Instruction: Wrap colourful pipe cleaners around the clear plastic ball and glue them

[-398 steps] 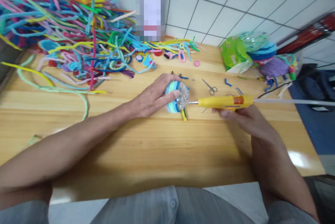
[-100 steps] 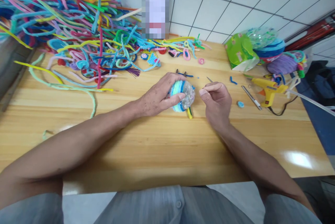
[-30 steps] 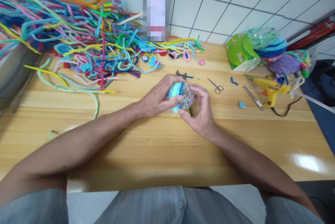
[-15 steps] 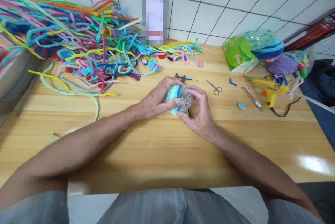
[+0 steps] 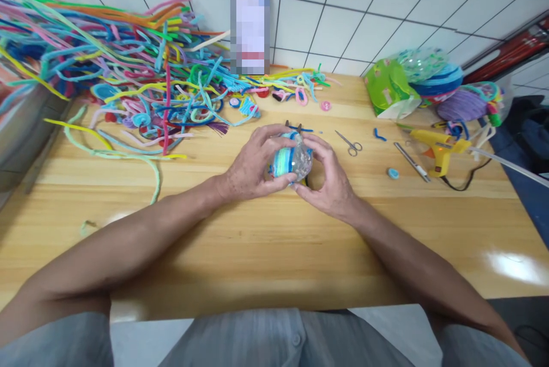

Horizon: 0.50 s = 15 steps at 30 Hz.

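Note:
Between my hands is a rounded clear ball [image 5: 302, 164], partly wrapped in blue, turquoise and pale green pipe cleaners. My left hand [image 5: 257, 164] grips its wrapped side, thumb below and fingers over the top. On the bare, see-through side, my right hand [image 5: 328, 178] holds it with thumb and fingers curved around the edge. Just behind the ball, the dark tips of a tool [image 5: 299, 127] show beside a short blue pipe cleaner piece; the rest of that tool is hidden.
A large heap of coloured pipe cleaners [image 5: 141, 81] covers the back left. Small scissors [image 5: 349, 144], a pen-like cutter [image 5: 412, 162], a yellow glue gun [image 5: 441, 152] and a blue coil [image 5: 393, 173] lie to the right. Behind them sit a green tissue pack [image 5: 390, 90] and wrapped balls [image 5: 441, 84].
The ball has turned slightly between my hands, and more of its wrapped band shows. My left fingers have shifted over its top. Both hands still hold it.

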Motion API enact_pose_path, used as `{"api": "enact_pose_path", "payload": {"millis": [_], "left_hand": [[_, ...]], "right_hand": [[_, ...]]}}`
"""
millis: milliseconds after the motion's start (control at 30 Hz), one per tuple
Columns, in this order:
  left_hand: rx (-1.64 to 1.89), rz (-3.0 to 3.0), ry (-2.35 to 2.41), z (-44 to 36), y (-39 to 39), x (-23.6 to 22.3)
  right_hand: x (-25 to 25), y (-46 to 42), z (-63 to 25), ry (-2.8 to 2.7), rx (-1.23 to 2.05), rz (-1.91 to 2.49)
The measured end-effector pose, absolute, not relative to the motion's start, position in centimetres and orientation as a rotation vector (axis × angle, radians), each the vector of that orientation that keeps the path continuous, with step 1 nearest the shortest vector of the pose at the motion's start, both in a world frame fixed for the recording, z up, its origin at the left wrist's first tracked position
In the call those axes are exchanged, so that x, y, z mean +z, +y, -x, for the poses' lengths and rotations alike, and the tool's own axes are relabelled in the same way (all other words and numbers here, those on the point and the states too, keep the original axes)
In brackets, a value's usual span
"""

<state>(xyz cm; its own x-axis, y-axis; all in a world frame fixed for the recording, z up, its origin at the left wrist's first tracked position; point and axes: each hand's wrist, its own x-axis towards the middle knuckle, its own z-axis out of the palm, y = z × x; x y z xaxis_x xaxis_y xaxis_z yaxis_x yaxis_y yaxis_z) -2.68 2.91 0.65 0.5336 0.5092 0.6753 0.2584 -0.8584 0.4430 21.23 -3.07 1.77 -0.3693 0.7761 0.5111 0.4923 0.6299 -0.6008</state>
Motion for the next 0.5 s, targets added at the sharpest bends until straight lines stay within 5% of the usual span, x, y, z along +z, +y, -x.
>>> {"api": "enact_pose_path", "payload": {"millis": [500], "left_hand": [[1.212,-2.483,0.534,2.5,2.8,0.3]], "right_hand": [[3.0,-3.9,-21.3,-2.134,0.194,0.956]]}}
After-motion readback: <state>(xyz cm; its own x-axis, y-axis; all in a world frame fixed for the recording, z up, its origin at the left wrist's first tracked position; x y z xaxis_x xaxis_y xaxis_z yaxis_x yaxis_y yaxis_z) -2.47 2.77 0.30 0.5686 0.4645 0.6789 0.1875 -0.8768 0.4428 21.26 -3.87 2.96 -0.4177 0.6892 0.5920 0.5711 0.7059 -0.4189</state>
